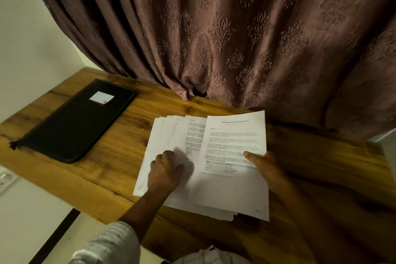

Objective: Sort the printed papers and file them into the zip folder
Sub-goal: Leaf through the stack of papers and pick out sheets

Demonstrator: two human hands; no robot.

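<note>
Papers lie fanned mid-tabletop; the right hand pinches the top sheet, thumb over it. Left hand rests curled on the fan; grip unclear. Sorting seems underway; filing next needs the closed zip folder, at ten o'clock, unzipped.

- Dim, warm light; the papers are the brightest surface.
- A soft shadow lies just right of the left hand's fingers.
- Print beyond the fingertips is blurred.
- Wide-angle distortion bends the curtain and the table edges.
</note>
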